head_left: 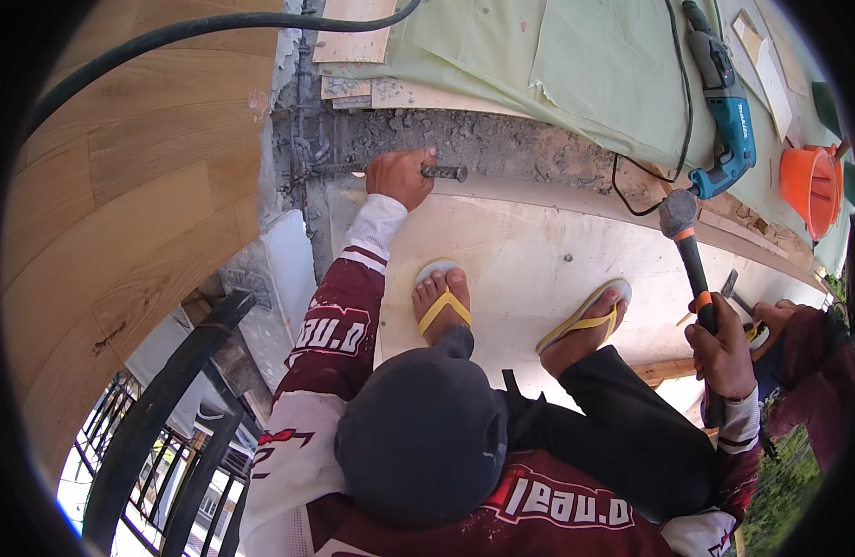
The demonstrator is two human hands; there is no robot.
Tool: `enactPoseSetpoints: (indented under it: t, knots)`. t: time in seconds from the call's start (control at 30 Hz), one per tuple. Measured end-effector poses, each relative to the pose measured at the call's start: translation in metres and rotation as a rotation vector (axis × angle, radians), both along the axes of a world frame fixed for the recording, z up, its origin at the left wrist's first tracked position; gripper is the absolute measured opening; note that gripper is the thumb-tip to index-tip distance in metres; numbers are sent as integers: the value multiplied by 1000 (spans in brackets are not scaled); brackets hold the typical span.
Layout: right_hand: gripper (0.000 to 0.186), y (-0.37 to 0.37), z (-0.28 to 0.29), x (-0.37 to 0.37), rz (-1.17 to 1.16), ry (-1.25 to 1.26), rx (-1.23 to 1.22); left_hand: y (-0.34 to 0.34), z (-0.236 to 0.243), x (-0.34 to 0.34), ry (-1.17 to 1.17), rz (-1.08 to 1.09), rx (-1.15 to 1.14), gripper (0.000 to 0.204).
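My left hand (399, 178) grips a dark steel bar (446, 172) lying horizontally, its left end among bent rebar (311, 148) in the rough grey concrete strip (492, 139) between the wood-look floor and the covered boards. My right hand (724, 355) is closed round the black and orange handle of a hammer (677, 213), whose head is raised to the right of the bar, just below the tip of a teal power drill (732, 139). My feet in yellow-strapped sandals rest on the pale board (483, 232) below the concrete.
A thick black hose (168, 28) crosses the wood-look flooring (140, 148). A green sheet (567, 56) carries the drill's cord. An orange bucket (806, 186) sits at right. Another person (813, 371) is close at my right. A black railing (163, 418) and a drop are at lower left.
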State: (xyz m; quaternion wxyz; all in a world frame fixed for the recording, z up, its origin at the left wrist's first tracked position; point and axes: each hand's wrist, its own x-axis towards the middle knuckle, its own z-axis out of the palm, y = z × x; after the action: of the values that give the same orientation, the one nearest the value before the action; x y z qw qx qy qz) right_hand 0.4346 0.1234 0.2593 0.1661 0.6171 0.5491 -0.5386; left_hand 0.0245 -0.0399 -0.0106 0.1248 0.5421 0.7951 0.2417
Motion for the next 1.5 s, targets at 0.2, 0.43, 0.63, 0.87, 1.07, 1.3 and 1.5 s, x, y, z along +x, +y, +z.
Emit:
enactPoseSetpoints:
  t: [0.2, 0.43, 0.63, 0.87, 1.07, 1.3, 1.5]
  knots:
    - [30, 4, -5, 8, 60, -57, -1, -14, 13, 1, -19, -51, 238, 37]
    - [29, 10, -15, 7, 39, -28, -27, -14, -4, 3, -26, -17, 108, 42]
    - [29, 12, -13, 1, 61, -47, -84, -25, -1, 9, 1, -69, 139, 42]
    - [28, 13, -26, -4, 50, -75, -118, -10, -2, 13, 2, -90, -30, 44]
    - [27, 14, -34, -3, 62, -84, -150, -20, 11, -2, -39, -129, -70, 42]
    - [30, 19, -41, -8, 62, -95, -132, -20, 13, 1, -49, -11, 34, 41]
    - [32, 21, -35, -14, 25, -95, -157, 4, 15, -9, -44, -50, 14, 41]
